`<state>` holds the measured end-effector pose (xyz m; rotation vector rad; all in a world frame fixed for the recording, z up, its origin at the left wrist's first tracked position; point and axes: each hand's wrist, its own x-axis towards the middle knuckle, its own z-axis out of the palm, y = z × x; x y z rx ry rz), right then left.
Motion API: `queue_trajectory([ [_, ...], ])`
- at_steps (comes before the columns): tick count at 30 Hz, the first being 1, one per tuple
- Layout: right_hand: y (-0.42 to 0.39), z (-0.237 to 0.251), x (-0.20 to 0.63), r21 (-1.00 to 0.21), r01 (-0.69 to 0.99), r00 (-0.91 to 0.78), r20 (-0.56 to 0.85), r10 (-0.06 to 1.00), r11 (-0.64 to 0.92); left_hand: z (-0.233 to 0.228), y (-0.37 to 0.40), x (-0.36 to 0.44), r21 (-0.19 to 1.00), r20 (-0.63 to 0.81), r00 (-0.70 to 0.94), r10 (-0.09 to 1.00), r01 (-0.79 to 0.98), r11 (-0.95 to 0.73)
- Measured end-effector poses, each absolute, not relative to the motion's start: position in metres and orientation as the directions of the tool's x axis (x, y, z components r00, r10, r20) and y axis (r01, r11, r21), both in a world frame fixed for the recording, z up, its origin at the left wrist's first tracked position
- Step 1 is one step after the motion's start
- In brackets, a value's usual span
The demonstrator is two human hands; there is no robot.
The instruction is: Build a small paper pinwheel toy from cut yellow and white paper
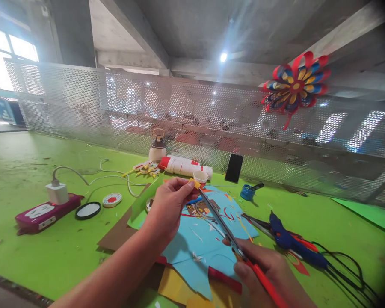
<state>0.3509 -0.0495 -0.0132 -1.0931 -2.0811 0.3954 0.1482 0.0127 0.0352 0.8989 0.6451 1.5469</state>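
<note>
Between its thumb and fingers, my left hand (168, 207) pinches a small yellow piece of paper (195, 183). My right hand (259, 265) is wrapped round a pair of scissors (220, 220) with red handles. The blades point up and left, their tips close to the yellow paper; whether they touch it I cannot tell. Below both hands lies a light blue sheet (192, 248) strewn with thin paper scraps (205, 209). Brown, green and yellow sheets stick out from under the blue one.
At the left are a purple power strip (48, 216) with a white plug and a round black lid (87, 210). A blue glue gun (295, 244) with black cords lies right. Behind stand paper cups (186, 167), a phone (234, 168), a blue jar (247, 192) and a perforated metal screen (179, 115).
</note>
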Motion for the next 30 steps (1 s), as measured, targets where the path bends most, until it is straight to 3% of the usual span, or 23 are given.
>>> queue_trajectory([
  [9, -0.0554, -0.0114, 0.3455, -0.610, 0.566, -0.360, 0.423, 0.831, 0.555, 0.0341, 0.0129, 0.1488, 0.813, 0.185, -0.027, 0.982, -0.558, -0.168],
  [16, -0.0505, -0.0148, 0.3509, -0.538, 0.595, -0.391, 0.455, 0.800, 0.597, 0.0339, 0.0130, 0.1493, 0.815, 0.186, -0.034, 0.982, -0.553, -0.174],
  [30, -0.0518, -0.0106, 0.3481, -0.540, 0.576, -0.412, 0.457, 0.788, 0.614, 0.0328, 0.0116, 0.1507, 0.805, 0.179, -0.049, 0.983, -0.567, -0.175],
])
